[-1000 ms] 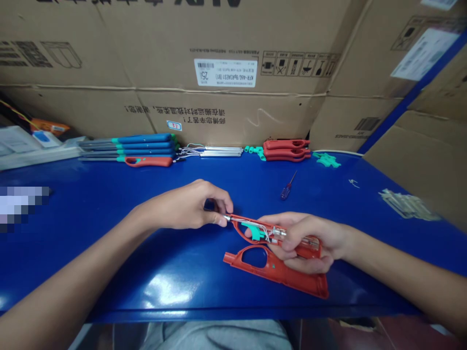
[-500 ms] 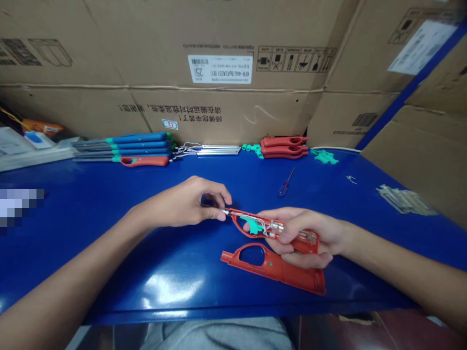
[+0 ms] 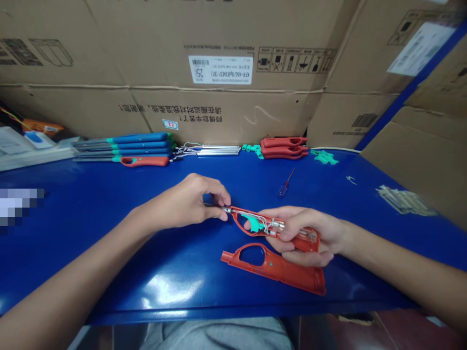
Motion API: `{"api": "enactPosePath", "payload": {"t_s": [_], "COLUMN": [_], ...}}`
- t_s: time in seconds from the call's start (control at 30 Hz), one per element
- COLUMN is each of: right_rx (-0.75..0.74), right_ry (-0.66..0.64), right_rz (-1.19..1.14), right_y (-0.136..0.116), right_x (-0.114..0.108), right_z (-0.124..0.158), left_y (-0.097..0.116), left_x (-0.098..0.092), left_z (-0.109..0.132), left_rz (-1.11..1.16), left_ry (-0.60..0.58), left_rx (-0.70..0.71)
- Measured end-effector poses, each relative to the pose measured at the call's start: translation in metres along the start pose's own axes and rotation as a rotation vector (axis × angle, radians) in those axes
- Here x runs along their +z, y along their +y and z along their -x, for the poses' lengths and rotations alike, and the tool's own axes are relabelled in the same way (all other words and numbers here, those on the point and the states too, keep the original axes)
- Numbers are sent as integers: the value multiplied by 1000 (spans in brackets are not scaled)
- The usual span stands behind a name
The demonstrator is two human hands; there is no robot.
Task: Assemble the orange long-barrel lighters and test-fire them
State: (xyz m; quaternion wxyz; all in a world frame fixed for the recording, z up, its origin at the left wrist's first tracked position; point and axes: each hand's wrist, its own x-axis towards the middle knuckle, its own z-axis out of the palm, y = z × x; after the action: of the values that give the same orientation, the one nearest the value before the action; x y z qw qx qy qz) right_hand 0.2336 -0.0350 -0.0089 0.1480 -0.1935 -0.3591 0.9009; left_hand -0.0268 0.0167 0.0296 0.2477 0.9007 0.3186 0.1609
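My right hand [image 3: 306, 233] is wrapped round a red lighter half-shell [image 3: 309, 244], its open side facing me. Inside it lie a clear fuel tank [image 3: 278, 226], thin white wires [image 3: 266, 222] and a green trigger [image 3: 254, 224]. My left hand [image 3: 204, 200] pinches a metal lighter tube [image 3: 226, 210] at the shell's narrow left end; most of the tube is hidden by the fingers. Below my right hand, the other red half-shell [image 3: 280, 272] lies on the blue table [image 3: 120, 287], hollow side up.
Along the back lie blue-handled lighters [image 3: 142, 141], one red-handled lighter [image 3: 146, 161], metal tubes with wires [image 3: 219, 150], stacked red shells [image 3: 282, 148] and green triggers [image 3: 324, 156]. A screwdriver [image 3: 284, 187] lies beyond my hands. Clear parts [image 3: 403, 200] are at right; cardboard [image 3: 233, 112] walls the back.
My left hand has shifted very slightly, showing a little more of the metal tube at the shell's end. My right hand's grip and the loose half-shell stay the same.
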Motion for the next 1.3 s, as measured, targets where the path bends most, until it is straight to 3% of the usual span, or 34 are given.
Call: {"api": "enactPosePath", "payload": {"t_s": [0.53,1.3], "right_rx": [-5,30], "right_ry": [-24,-62], "right_rz": [-29,-44], "right_y": [1,-3], "right_x": [-4,-6], "right_z": [0,0], "left_y": [0,-2], "left_x": [6,6], "left_z": [3,4], "left_rz": [-43,-207], "left_ry": [2,-11], "left_rx": [218,267]}}
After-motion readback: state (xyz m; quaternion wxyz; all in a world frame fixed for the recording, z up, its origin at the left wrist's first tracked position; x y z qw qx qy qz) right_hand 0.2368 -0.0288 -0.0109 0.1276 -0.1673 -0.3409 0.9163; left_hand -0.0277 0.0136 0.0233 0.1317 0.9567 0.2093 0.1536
